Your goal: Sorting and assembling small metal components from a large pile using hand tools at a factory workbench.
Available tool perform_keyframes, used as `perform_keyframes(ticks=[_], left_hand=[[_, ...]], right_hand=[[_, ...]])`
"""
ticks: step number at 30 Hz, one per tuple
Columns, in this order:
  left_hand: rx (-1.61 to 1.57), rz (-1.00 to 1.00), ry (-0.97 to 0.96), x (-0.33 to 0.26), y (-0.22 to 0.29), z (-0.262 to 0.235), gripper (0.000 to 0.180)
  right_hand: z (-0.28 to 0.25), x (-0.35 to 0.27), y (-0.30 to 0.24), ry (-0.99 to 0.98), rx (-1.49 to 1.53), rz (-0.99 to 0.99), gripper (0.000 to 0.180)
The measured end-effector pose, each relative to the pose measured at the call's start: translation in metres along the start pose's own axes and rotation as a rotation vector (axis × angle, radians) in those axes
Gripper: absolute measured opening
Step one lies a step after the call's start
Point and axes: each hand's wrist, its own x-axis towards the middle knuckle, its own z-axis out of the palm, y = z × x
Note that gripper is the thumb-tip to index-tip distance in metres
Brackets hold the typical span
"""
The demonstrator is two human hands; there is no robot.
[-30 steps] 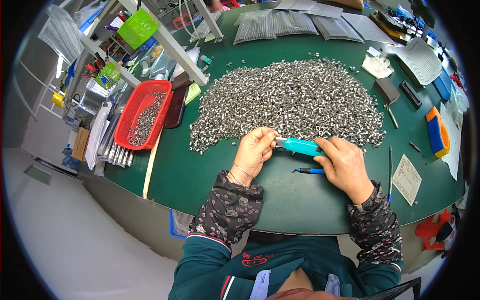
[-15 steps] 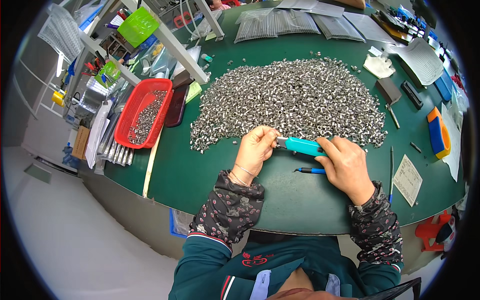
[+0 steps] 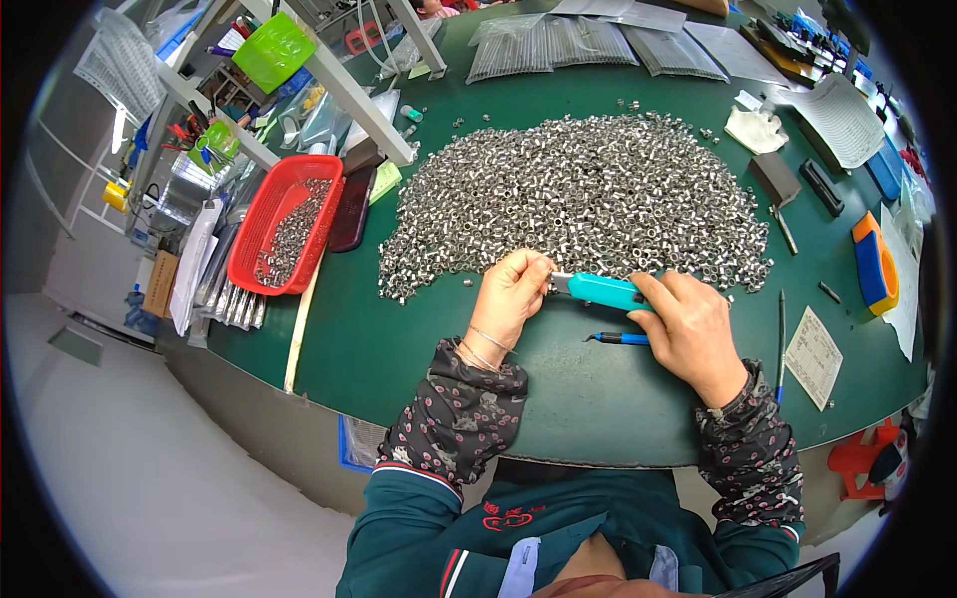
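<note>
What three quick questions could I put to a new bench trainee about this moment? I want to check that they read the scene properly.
1. True or false: the right hand grips the turquoise tool.
2. Which lies on the green table left of the pile of small metal rings? A) red basket B) orange block C) white rag
3. Fill in: just below the turquoise tool, by the right hand, lies a blue ____.

Key
1. True; the left hand meets the tool's tip.
2. A, the red basket, which holds some rings.
3. pen.
</note>
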Motion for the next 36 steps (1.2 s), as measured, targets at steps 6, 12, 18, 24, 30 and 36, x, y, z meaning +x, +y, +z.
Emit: perform_keyframes(ticks=[6,12,18,24,30,36], left_hand=[[0.084,-0.003,0.022,0.0,0.001,0.001,0.016],[0.119,-0.019,0.017,0.0,0.002,0.002,0.018],[0.115,-0.052,-0.009,-0.001,0.006,0.001,0.023],[0.104,-0.077,-0.069,0.001,0.005,-0.004,0.023],[0.101,-0.216,-0.141,0.003,0.003,-0.014,0.022],[0.143,-0.32,-0.197,0.001,0.012,-0.01,0.021]], right_hand=[[0.0,0.0,0.0,-0.001,0.001,0.002,0.031],[0.0,0.0,0.001,-0.005,0.011,-0.003,0.03],[-0.001,0.0,0.001,-0.016,0.019,-0.005,0.03],[-0.002,0.0,0.002,-0.024,0.024,-0.014,0.029],[-0.003,-0.001,0.006,-0.056,0.035,-0.038,0.029],[-0.008,0.002,0.007,-0.055,-0.006,-0.107,0.029]])
